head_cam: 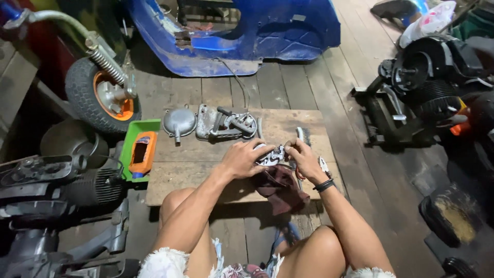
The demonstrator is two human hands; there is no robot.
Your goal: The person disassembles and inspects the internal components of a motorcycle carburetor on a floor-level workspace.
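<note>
Both hands [275, 157] gripping small metal part [271, 154], maroon rag [278, 186] beneath; wooden board [206, 159]

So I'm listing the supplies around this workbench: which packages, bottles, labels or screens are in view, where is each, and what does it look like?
Orange bottle: lies in the green tray, left of the wooden board; flat-sided, with a dark label panel and a blue end.
Green tray: on the floor beside the small wheel; rectangular, bright green.
White plastic bag: top right, on the engine parts; crumpled, with pinkish print.
No screens or signs show.

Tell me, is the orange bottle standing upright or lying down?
Lying down: the orange bottle rests on its side in the green tray, cap end toward the person.
</note>
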